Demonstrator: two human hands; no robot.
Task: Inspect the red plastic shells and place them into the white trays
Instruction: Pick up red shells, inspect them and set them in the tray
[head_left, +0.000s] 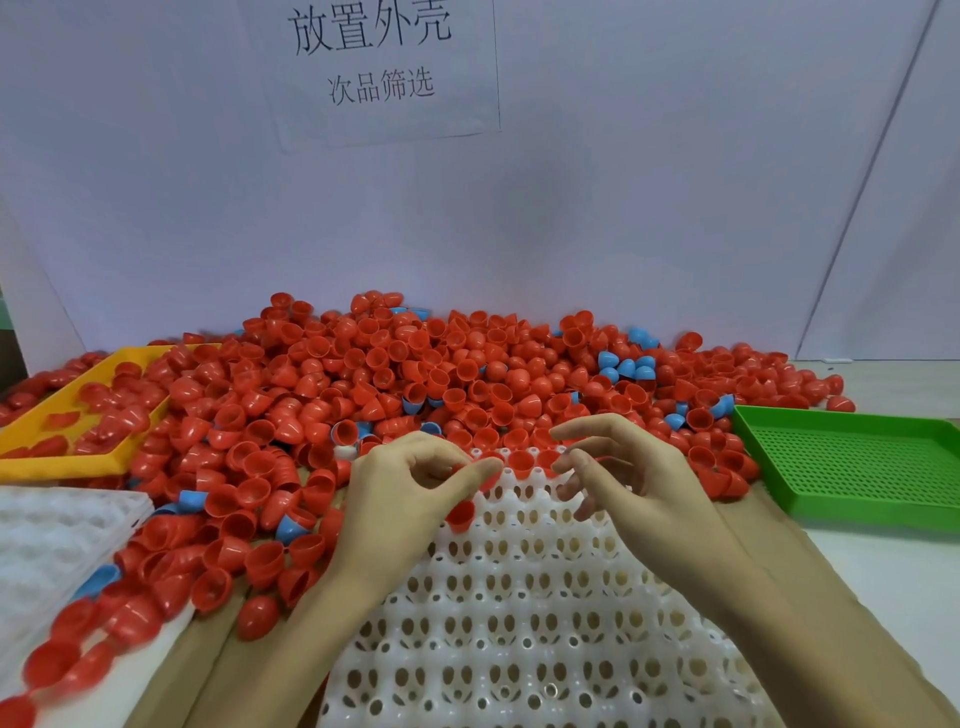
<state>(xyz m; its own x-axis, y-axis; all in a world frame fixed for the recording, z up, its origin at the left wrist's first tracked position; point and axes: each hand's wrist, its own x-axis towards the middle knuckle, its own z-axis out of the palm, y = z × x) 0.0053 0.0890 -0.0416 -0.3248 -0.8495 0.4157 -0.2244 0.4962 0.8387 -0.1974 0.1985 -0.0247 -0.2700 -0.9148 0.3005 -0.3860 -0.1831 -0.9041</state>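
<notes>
- At the far edge of the white tray (519, 597), both hands work side by side over its first row of pockets.
- Three red shells (521, 462) sit open side up in that far row; the rest of the tray's pockets in view are unfilled.
- Left hand (410, 499): grip closed, thumb and forefinger pinched at the rim of a shell in that row, with a further red shell (460, 515) tucked under its lower fingers, just above the tray.
- Right hand (623, 478): fingers loosely curled and spread over the tray's far edge; something red shows beside its fingers, but whether it holds a shell cannot be told.
- Beyond the tray lies the supply, a large loose heap of red shells (415, 374) with some blue shells (626, 366) mixed in.
- Step in hand, by judgement: seating checked shells in the first row. The next move calls for setting the tucked shell open side up into the adjoining free pocket.
- Left of the tray sit a yellow bin (78, 400) holding shells and a second white tray (47, 540), blurred and cut off by the frame; right of it, a green mesh tray (852, 467).
- The tray's near end runs out of frame.
</notes>
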